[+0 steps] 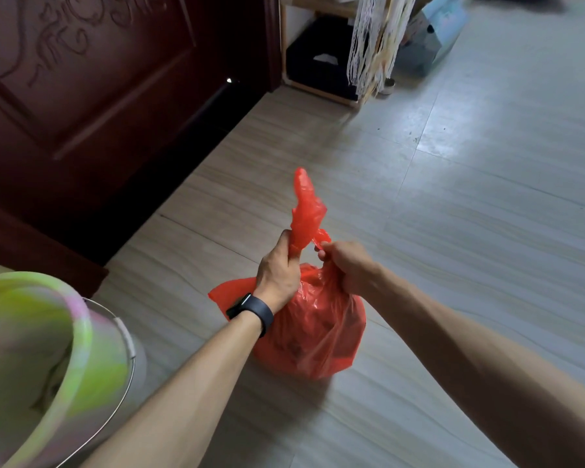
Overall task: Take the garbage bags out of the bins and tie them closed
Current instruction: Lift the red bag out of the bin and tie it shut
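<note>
A full red garbage bag (313, 332) sits on the tiled floor in front of me. My left hand (277, 271), with a dark band on its wrist, grips one gathered strip of the bag's top, and the strip's end sticks up above the fist. My right hand (350, 261) grips the other gathered part of the bag's top right beside it. The two hands are close together above the bag. A green and pink bin (65, 332) with a wire handle stands at the lower left.
A dark red wooden door (98, 79) fills the upper left. At the back stand a light wooden shelf (318, 86) with a dark box, a hanging white fringe (368, 45) and a pale blue box (433, 35). Grey floor tiles (487, 197) stretch to the right.
</note>
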